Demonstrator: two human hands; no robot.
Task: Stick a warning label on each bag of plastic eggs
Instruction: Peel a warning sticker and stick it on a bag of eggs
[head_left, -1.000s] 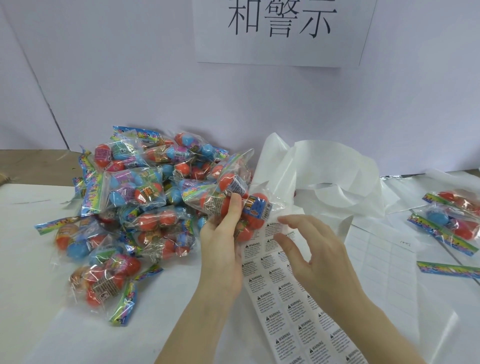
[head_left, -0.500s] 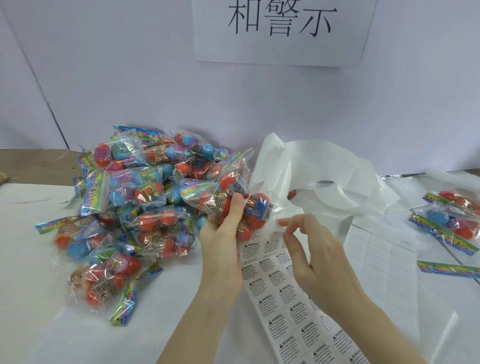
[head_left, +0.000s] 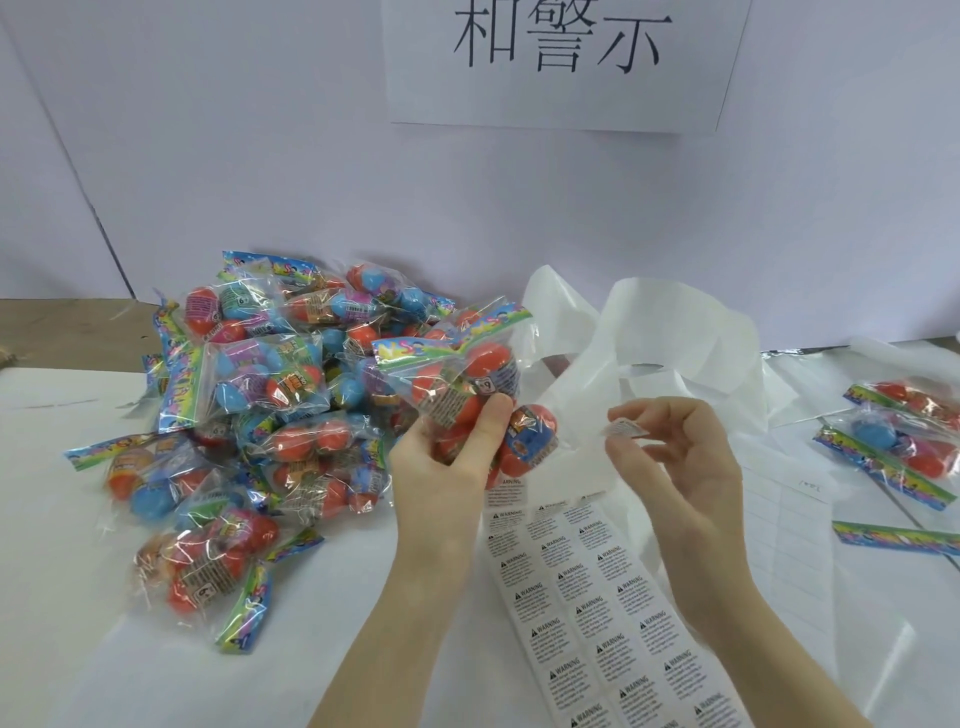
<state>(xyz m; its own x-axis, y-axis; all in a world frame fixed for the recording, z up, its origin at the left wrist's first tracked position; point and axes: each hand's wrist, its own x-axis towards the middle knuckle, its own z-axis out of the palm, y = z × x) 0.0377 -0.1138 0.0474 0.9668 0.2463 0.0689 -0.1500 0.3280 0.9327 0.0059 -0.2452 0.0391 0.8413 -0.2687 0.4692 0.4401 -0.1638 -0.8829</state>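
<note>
My left hand (head_left: 447, 457) grips a clear bag of orange plastic eggs (head_left: 467, 384) with a rainbow header strip, lifted above the table at centre. My right hand (head_left: 680, 457) pinches one small white warning label (head_left: 625, 429) between thumb and forefinger, a short gap to the right of the bag. Beneath both hands lies a sheet of warning labels (head_left: 597, 597) in rows. A big pile of egg bags (head_left: 249, 415) covers the table to the left.
Crumpled white backing paper (head_left: 665, 343) lies behind my right hand. Used label sheets (head_left: 779, 519) spread to the right, with a few egg bags (head_left: 904, 441) and a loose rainbow strip (head_left: 893, 538) at the right edge. A wall with a printed sign (head_left: 561, 57) stands behind.
My right hand peeled a label off the sheet and rose with it. My left hand lifted and turned the bag, so its rainbow header now points up.
</note>
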